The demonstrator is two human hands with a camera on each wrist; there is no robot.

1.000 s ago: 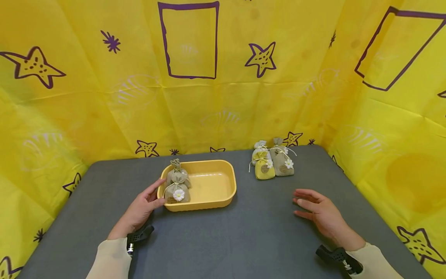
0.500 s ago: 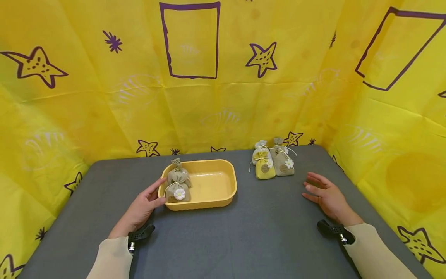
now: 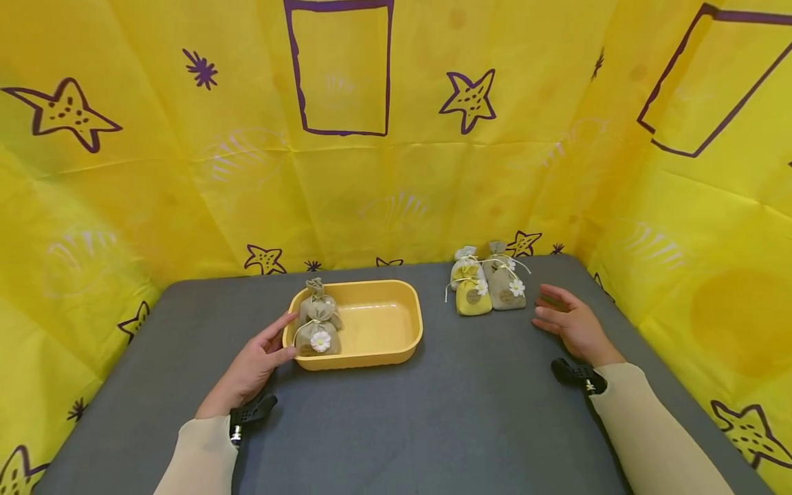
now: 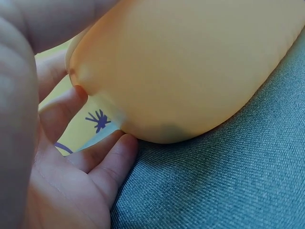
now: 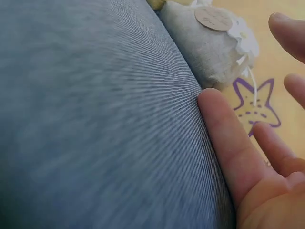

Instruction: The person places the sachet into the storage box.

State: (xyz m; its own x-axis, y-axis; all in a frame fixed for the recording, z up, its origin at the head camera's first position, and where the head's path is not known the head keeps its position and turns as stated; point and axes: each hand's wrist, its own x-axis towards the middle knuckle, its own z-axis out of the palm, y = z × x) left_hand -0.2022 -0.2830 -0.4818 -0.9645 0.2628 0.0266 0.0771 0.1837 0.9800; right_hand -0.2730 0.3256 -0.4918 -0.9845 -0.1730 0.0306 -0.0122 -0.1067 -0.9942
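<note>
A yellow plastic tray (image 3: 383, 357) sits on the table left of centre. Two beige drawstring pouches lie in its left end, the front pouch (image 3: 317, 338) bearing a white flower. My left hand (image 3: 252, 368) holds the tray's left end, thumb near the front corner and fingertips against the outer wall (image 4: 167, 71). On the right, my right hand (image 3: 575, 324) hovers low with fingers spread and nothing in it. Just left of it stand more pouches: a yellow pouch (image 3: 473, 302), a grey-beige pouch (image 3: 505, 294) with a flower and round tag (image 5: 213, 18), and a white pouch (image 3: 464, 260) behind.
A dark grey cloth covers the table (image 3: 396, 426). Yellow printed curtains (image 3: 340, 199) rise along its back and sides. Behind the grey-beige pouch another pouch top (image 3: 497, 246) shows, partly hidden.
My right hand has moved away from me and ends closer to the right-hand pouches. The left hand stays on the tray, and the pouches have not moved.
</note>
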